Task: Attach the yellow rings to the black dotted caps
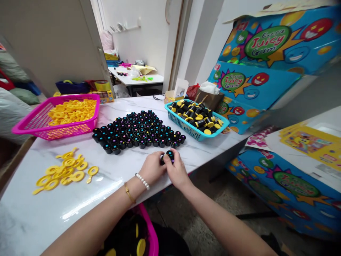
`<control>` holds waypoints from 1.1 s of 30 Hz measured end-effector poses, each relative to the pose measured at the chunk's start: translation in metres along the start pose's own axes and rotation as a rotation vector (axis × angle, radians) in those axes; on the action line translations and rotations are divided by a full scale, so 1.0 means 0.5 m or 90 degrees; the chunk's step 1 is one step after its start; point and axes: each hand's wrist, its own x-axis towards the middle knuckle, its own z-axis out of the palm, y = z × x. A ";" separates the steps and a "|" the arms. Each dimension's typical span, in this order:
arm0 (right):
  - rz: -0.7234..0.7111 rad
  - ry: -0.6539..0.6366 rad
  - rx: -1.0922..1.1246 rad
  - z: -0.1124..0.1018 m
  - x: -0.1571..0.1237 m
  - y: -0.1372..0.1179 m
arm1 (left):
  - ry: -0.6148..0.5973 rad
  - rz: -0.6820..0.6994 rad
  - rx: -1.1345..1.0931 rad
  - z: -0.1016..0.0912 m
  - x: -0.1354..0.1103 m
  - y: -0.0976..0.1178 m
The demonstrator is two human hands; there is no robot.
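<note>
At the table's near edge my left hand (152, 165) and my right hand (179, 172) meet, both closed around small black canisters (169, 154) with a blue and a purple dot showing. The fingers partly cover them, so I cannot tell which hand holds which. Just beyond stands a packed group of similar upright black canisters (138, 129), their tops showing blue, pink, purple and yellow dots. Left of my hands lies a loose pile of yellow ring-ended wands (68, 161). A pearl bracelet and a gold bangle are on my left wrist.
A pink basket (20, 126) of yellow wands stands at the left. A turquoise basket (183, 125) holds black canisters with yellow lids. Below the table edge is another pink basket (150, 227). Blue gum cartons (255, 85) are stacked at the right, beyond the white table (106, 177).
</note>
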 end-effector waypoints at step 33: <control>-0.328 -0.005 -0.233 -0.122 0.234 0.046 | 0.165 -0.089 0.127 -0.101 -0.159 -0.121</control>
